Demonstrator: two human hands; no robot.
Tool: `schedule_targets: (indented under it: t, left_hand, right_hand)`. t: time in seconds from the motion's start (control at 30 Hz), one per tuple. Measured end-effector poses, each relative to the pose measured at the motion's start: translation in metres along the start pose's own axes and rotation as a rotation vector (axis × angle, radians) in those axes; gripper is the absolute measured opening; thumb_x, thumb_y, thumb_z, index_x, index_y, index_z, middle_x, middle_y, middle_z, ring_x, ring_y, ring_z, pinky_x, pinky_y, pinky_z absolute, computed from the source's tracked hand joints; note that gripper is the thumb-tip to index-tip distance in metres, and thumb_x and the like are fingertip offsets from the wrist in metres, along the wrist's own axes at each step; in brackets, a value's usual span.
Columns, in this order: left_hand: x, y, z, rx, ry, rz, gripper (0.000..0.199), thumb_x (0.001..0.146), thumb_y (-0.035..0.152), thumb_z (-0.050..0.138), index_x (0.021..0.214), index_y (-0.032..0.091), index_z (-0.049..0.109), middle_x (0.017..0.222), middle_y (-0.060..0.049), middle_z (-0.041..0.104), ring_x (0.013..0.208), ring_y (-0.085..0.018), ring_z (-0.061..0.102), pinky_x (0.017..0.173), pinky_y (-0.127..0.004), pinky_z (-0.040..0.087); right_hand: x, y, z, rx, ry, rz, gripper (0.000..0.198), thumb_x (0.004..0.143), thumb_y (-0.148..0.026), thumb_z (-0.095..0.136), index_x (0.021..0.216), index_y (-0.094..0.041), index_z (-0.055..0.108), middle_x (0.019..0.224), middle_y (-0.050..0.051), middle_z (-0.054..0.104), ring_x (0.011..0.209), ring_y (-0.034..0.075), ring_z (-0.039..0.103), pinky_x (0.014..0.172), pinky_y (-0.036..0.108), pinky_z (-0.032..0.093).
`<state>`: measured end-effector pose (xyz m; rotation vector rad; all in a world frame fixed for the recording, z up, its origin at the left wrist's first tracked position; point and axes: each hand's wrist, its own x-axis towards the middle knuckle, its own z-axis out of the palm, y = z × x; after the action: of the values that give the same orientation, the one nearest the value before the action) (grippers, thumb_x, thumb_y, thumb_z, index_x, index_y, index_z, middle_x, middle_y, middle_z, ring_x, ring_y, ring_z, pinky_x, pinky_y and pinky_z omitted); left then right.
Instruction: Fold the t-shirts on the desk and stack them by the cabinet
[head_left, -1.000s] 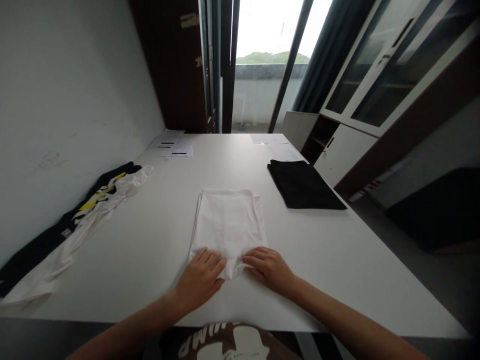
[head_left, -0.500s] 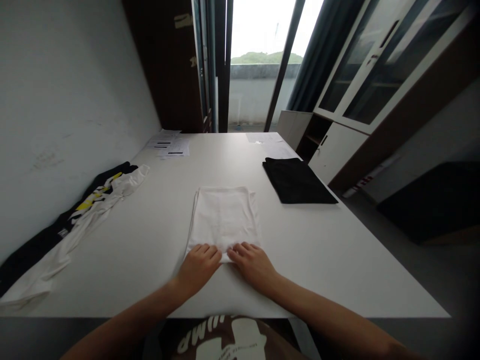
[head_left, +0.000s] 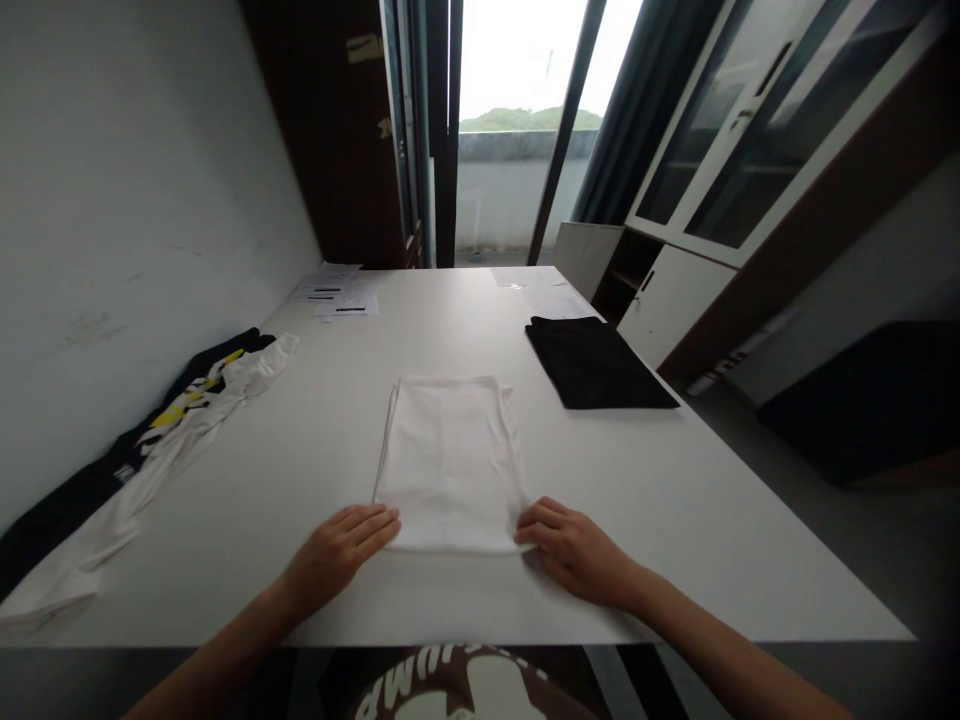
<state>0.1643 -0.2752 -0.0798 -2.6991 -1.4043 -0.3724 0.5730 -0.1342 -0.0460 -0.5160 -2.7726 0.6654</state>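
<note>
A folded white cloth lies flat on the white table in front of me, with layered edges showing along its sides. My left hand rests at its near left corner, fingers stretched out and lying flat. At the near right corner, my right hand has its fingers bent together on the cloth's edge, the thumb mostly hidden underneath. The near edge of the cloth runs between the two hands.
To the right, a folded black cloth lies near the table's edge. Along the left wall are crumpled white fabric and black fabric with yellow marks. Papers lie at the far left, and a cabinet stands beyond the right edge.
My hands have moved apart from the middle of the near edge to its two corners. The near part of the white cloth now lies spread flatter and extends closer to me.
</note>
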Motion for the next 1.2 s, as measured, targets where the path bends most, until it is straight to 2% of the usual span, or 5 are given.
schedule_targets:
  t: [0.43,0.6,0.77,0.97,1.2]
  left_hand:
    - [0.068,-0.055,0.017,-0.228,0.157,-0.79,0.04,0.096,0.035,0.052,0.132,0.021,0.062,0.123,-0.01,0.07,0.111,-0.027,0.063,0.104,-0.042,0.045]
    - [0.117,-0.07,0.019,-0.521,0.308,-0.939,0.053,0.076,0.037,0.077,0.126,0.022,0.065,0.108,-0.012,0.07,0.113,-0.034,0.063,0.102,-0.041,0.042]
    - [0.144,-0.1,0.02,-1.051,0.406,-1.177,0.062,0.066,0.024,0.085,0.124,0.02,0.064,0.091,-0.007,0.069,0.1,-0.03,0.067,0.086,-0.033,0.049]
    - [0.146,-0.109,0.02,-1.21,0.311,-1.251,0.075,0.068,0.023,0.081,0.136,0.017,0.052,0.06,0.008,0.054,0.047,-0.013,0.051,0.053,-0.025,0.043]
    - [0.177,-0.094,0.013,-1.428,0.291,-1.093,0.027,0.073,0.023,0.073,0.096,0.016,0.062,0.06,0.004,0.055,0.049,-0.012,0.053,0.051,-0.022,0.044]
  right_hand:
    - [0.065,0.06,0.035,0.154,0.412,0.441,0.044,0.088,-0.04,0.062,0.128,-0.022,0.067,0.139,0.014,0.061,0.132,0.031,0.051,0.114,0.051,0.036]
    - [0.092,0.055,0.022,0.655,0.462,0.706,0.044,0.088,-0.043,0.057,0.128,-0.025,0.065,0.117,0.007,0.067,0.093,0.021,0.066,0.077,0.032,0.053]
    - [0.111,0.07,0.012,0.813,0.378,0.729,0.052,0.083,-0.04,0.062,0.132,-0.022,0.066,0.076,-0.003,0.058,0.054,0.011,0.047,0.05,0.022,0.035]
    - [0.125,0.084,0.018,0.421,0.364,0.601,0.042,0.085,-0.024,0.059,0.124,-0.022,0.073,0.1,0.004,0.074,0.09,0.021,0.067,0.087,0.033,0.051]
    - [0.143,0.075,0.024,0.327,0.376,0.531,0.047,0.09,-0.021,0.056,0.136,-0.022,0.066,0.128,0.006,0.071,0.118,0.025,0.065,0.107,0.038,0.044]
